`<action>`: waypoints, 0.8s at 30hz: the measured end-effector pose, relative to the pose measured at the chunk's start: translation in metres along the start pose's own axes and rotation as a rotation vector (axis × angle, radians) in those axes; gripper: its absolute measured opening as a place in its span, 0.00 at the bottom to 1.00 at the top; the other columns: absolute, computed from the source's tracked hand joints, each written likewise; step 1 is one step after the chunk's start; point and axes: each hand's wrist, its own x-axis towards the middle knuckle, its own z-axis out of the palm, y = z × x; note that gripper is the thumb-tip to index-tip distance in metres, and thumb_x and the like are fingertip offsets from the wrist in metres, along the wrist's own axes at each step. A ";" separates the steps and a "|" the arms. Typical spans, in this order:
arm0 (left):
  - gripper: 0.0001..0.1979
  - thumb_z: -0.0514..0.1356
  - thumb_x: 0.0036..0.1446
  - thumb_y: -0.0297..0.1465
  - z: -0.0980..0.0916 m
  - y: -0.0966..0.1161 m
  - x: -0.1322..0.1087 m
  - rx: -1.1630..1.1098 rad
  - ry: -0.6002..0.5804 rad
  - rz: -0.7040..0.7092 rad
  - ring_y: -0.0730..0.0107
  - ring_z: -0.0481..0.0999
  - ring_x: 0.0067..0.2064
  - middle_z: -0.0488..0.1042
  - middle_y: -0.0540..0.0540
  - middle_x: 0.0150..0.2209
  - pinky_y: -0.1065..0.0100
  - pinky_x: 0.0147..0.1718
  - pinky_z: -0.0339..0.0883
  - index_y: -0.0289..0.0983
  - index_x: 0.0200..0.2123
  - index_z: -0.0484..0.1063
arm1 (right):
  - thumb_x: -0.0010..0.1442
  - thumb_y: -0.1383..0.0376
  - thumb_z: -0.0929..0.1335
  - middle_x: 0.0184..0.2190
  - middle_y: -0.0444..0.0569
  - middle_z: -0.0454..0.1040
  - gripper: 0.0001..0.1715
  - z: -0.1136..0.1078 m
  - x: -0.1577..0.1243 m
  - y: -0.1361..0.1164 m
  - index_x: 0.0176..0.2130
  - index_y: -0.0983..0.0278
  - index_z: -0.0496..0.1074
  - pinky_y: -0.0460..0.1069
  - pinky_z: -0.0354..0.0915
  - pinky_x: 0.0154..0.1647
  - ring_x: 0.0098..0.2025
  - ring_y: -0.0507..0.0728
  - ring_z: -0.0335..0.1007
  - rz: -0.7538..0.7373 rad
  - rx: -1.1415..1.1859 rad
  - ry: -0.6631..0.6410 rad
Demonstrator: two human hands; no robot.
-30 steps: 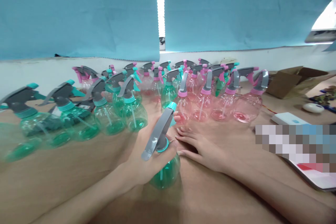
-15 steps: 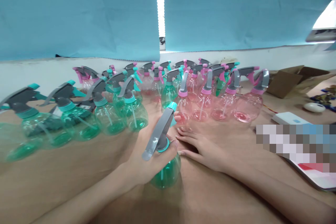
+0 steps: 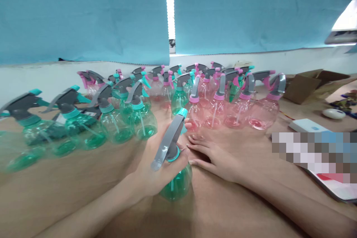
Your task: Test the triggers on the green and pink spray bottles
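Observation:
My left hand (image 3: 156, 173) is wrapped round the neck of a green spray bottle (image 3: 175, 182) that stands on the brown table (image 3: 83, 189). Its grey trigger head (image 3: 169, 143) with a teal nozzle points up and away from me. Just right of the bottle, my right hand (image 3: 213, 156) lies flat on the table with its fingers stretched out and nothing in it. Its fingertips are close to the bottle's collar.
Several green spray bottles (image 3: 117, 122) stand in rows at the left and several pink ones (image 3: 237, 108) at the right, behind my hands. A cardboard box (image 3: 304, 85), a white device (image 3: 306, 125) and a white mouse-like object (image 3: 333, 113) sit at the far right. Blue sheets cover the wall behind.

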 end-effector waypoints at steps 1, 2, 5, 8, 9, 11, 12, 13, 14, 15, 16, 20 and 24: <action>0.21 0.57 0.55 0.31 0.000 0.000 0.000 0.005 0.007 0.007 0.69 0.70 0.23 0.68 0.55 0.24 0.70 0.19 0.66 0.44 0.53 0.61 | 0.63 0.48 0.62 0.63 0.55 0.61 0.33 0.000 0.000 0.000 0.59 0.64 0.66 0.65 0.55 0.63 0.65 0.66 0.54 0.002 -0.001 -0.003; 0.20 0.57 0.55 0.31 0.000 0.000 0.001 0.008 0.013 0.018 0.70 0.70 0.22 0.68 0.55 0.24 0.70 0.19 0.66 0.44 0.52 0.61 | 0.63 0.48 0.62 0.63 0.56 0.61 0.33 0.000 0.000 0.000 0.59 0.64 0.66 0.64 0.55 0.64 0.65 0.66 0.54 0.002 -0.003 -0.006; 0.13 0.57 0.55 0.30 -0.001 0.002 0.002 0.008 0.020 0.053 0.72 0.67 0.20 0.64 0.57 0.22 0.70 0.19 0.65 0.43 0.45 0.62 | 0.63 0.47 0.62 0.63 0.55 0.62 0.33 0.000 0.001 0.001 0.60 0.63 0.65 0.64 0.55 0.64 0.65 0.65 0.55 -0.003 -0.002 -0.005; 0.07 0.56 0.55 0.29 -0.001 0.006 0.004 -0.004 0.014 0.061 0.73 0.67 0.20 0.64 0.56 0.24 0.70 0.21 0.66 0.42 0.37 0.61 | 0.63 0.47 0.62 0.62 0.54 0.63 0.34 0.001 0.001 0.002 0.60 0.62 0.64 0.63 0.55 0.64 0.65 0.64 0.55 -0.011 0.005 -0.009; 0.06 0.56 0.55 0.28 -0.002 0.007 0.005 -0.012 0.016 0.061 0.73 0.69 0.22 0.65 0.55 0.26 0.70 0.22 0.67 0.42 0.36 0.61 | 0.63 0.47 0.62 0.63 0.53 0.62 0.34 0.002 0.002 0.003 0.61 0.62 0.64 0.63 0.55 0.64 0.65 0.64 0.55 -0.014 0.005 -0.013; 0.06 0.56 0.54 0.28 -0.002 0.008 0.006 -0.029 0.026 0.067 0.73 0.72 0.26 0.66 0.52 0.31 0.70 0.25 0.69 0.41 0.35 0.60 | 0.63 0.47 0.62 0.63 0.53 0.62 0.34 0.002 0.002 0.003 0.61 0.62 0.63 0.63 0.55 0.64 0.65 0.64 0.54 -0.017 0.004 -0.016; 0.06 0.56 0.54 0.28 -0.002 0.009 0.007 -0.036 0.027 0.071 0.72 0.72 0.28 0.67 0.52 0.32 0.70 0.26 0.70 0.41 0.35 0.61 | 0.63 0.47 0.62 0.63 0.53 0.61 0.34 0.002 0.002 0.003 0.61 0.62 0.63 0.64 0.54 0.64 0.65 0.64 0.54 -0.017 0.003 -0.015; 0.06 0.56 0.54 0.28 -0.002 0.009 0.007 -0.041 0.026 0.072 0.72 0.73 0.29 0.67 0.51 0.34 0.70 0.27 0.70 0.41 0.36 0.61 | 0.63 0.47 0.62 0.63 0.53 0.61 0.34 0.002 0.002 0.003 0.61 0.62 0.63 0.64 0.54 0.64 0.66 0.64 0.54 -0.018 0.001 -0.015; 0.06 0.56 0.54 0.28 -0.002 0.008 0.007 -0.041 0.024 0.069 0.71 0.73 0.29 0.68 0.51 0.34 0.70 0.27 0.70 0.41 0.36 0.61 | 0.63 0.47 0.62 0.63 0.53 0.61 0.34 0.002 0.002 0.003 0.61 0.62 0.63 0.64 0.54 0.64 0.65 0.64 0.54 -0.018 -0.001 -0.015; 0.06 0.56 0.54 0.29 -0.002 0.008 0.007 -0.035 0.021 0.059 0.71 0.73 0.28 0.68 0.51 0.34 0.70 0.26 0.70 0.42 0.36 0.61 | 0.63 0.47 0.62 0.63 0.54 0.61 0.34 0.002 0.002 0.003 0.61 0.62 0.63 0.64 0.54 0.64 0.65 0.64 0.54 -0.019 -0.002 -0.012; 0.06 0.56 0.54 0.30 -0.002 0.008 0.006 -0.023 0.017 0.047 0.71 0.72 0.27 0.68 0.51 0.32 0.69 0.25 0.70 0.42 0.36 0.61 | 0.63 0.47 0.62 0.63 0.54 0.62 0.34 0.002 0.001 0.003 0.61 0.62 0.63 0.64 0.55 0.63 0.65 0.64 0.55 -0.021 0.000 -0.006; 0.10 0.56 0.56 0.33 -0.004 0.005 0.003 0.040 0.008 0.002 0.70 0.68 0.22 0.68 0.54 0.26 0.69 0.20 0.65 0.43 0.42 0.64 | 0.63 0.48 0.63 0.62 0.54 0.63 0.31 0.003 0.000 0.003 0.59 0.61 0.65 0.65 0.56 0.63 0.64 0.65 0.56 -0.024 0.003 0.026; 0.06 0.56 0.56 0.33 -0.003 0.002 0.000 0.095 0.044 0.027 0.71 0.67 0.22 0.68 0.54 0.25 0.69 0.20 0.63 0.43 0.39 0.65 | 0.63 0.47 0.62 0.63 0.53 0.61 0.33 0.001 0.000 0.002 0.60 0.61 0.64 0.64 0.55 0.63 0.65 0.64 0.55 -0.018 -0.009 0.007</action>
